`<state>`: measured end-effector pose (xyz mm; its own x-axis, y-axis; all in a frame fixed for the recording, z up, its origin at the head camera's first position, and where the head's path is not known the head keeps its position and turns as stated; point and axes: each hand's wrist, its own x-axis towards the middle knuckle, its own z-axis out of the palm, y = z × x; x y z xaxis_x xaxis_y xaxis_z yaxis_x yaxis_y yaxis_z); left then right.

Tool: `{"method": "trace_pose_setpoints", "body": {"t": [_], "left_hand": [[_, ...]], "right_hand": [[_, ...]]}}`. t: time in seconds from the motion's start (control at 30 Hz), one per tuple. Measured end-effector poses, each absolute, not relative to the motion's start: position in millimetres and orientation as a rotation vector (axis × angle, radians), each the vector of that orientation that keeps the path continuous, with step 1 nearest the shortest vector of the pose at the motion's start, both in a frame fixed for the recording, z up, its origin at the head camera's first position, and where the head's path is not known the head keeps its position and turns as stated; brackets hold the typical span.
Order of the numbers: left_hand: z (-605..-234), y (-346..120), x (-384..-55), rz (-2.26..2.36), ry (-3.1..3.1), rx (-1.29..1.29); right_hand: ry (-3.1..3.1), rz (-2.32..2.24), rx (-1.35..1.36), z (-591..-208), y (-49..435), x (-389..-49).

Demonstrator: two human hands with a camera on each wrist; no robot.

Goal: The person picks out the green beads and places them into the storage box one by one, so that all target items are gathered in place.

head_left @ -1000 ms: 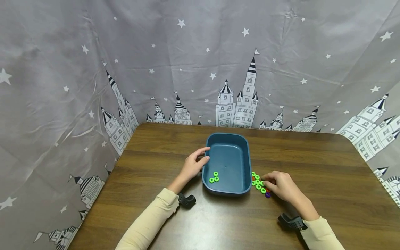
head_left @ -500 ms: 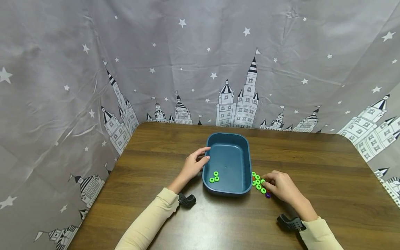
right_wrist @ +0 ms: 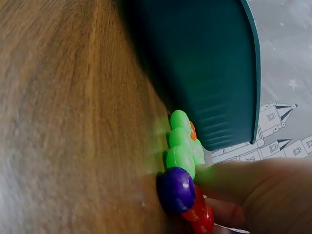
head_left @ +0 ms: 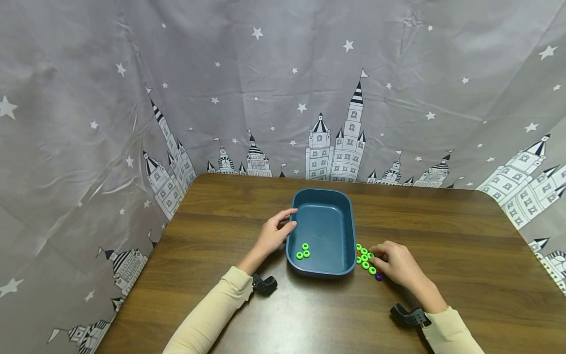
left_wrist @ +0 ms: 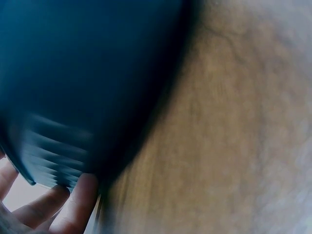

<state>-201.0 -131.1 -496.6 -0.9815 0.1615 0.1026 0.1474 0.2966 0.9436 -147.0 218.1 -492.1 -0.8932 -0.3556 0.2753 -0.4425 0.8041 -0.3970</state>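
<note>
A dark blue rectangular bin (head_left: 325,236) stands mid-table with several small green rings (head_left: 306,253) inside its near left corner. At its left side, my left hand (head_left: 273,233) holds the rim, thumb and forefinger over it. The left wrist view has fingertips (left_wrist: 82,195) pressing the bin's outer wall. Just right of the bin lies a cluster of green, red and orange rings and one purple ring (head_left: 378,277). My right hand (head_left: 400,263) bends over this cluster, thumb and forefinger tips around a green ring (head_left: 370,256). A red ring (right_wrist: 195,207) is partly hidden under that hand.
The brown wooden table (head_left: 221,206) reaches out on both sides of the bin. Behind it hangs a grey curtain (head_left: 265,98) printed with castles and stars. Each wrist wears a black camera mount (head_left: 265,284).
My right hand has shifted very slightly left, and the green ring at its fingertips has moved a little away from me and left. The left hand and bin stay put.
</note>
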Motion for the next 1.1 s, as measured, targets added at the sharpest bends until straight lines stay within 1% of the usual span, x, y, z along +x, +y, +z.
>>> {"method": "trace_pose_setpoints", "body": {"t": [0.57, 0.87, 1.1], "left_hand": [[-497.6, -131.6, -202.0, 1.83, 2.517, 0.304], [-498.6, -131.4, -203.2, 1.85, 2.503, 0.297], [-497.8, -131.0, -202.7, 1.862, 2.499, 0.317]], "right_hand": [[-2.818, 0.689, 0.584, -491.5, 217.9, -152.1], [-2.813, 0.758, 0.561, -474.0, 216.1, -158.8], [-2.717, 0.776, 0.596, -461.1, 210.6, -165.4]]}}
